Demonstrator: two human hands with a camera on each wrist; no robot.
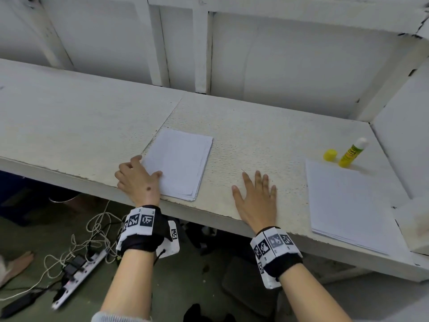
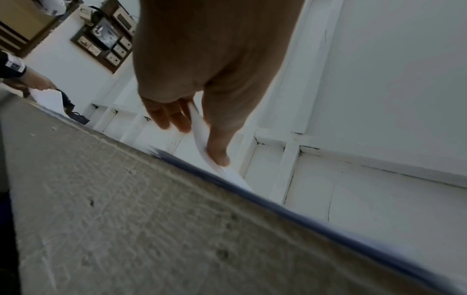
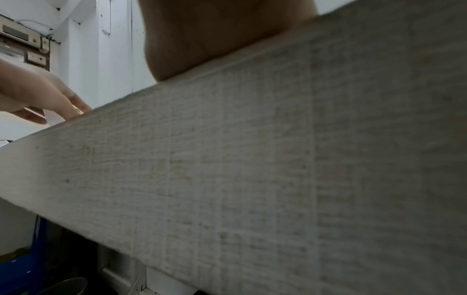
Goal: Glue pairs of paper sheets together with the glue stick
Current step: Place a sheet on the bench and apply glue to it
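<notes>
From the head view, a white worktop [image 1: 255, 140] runs left to right with two stacks of paper on it; the left stack [image 1: 183, 159] lies near the front edge at centre, the right stack [image 1: 343, 201] lies well apart at the right end, partly overhanging the near edge. Just beyond the right stack's far edge stands the glue stick [image 1: 351, 153], upright and uncapped, its white tip showing; its yellow cap [image 1: 330, 155] sits just beside it on the left. The left hand [image 1: 137, 180] is at the near-left corner of the left stack, thumb lying on the top sheet, fingers curled at the stack's left edge; the right hand [image 1: 257, 201] lies flat on the bare worktop between the two stacks, fingers straight and spread, holding nothing.

The left wrist view shows what the head view hides: the thumb [image 2: 217, 135] and fingers [image 2: 171, 117] pinch a single sheet [image 2: 202, 131] whose edge is lifted off the stack; it also shows another person's hand [image 2: 33, 79] holding paper at the far left, out of the head view.

The right wrist view shows mostly the front face of the worktop and the heel of the right hand [image 3: 215, 40] pressed on its top edge; its fingers are hidden there.

On the floor under the worktop lie a power strip [image 1: 79, 273] and tangled cables [image 1: 97, 233].
</notes>
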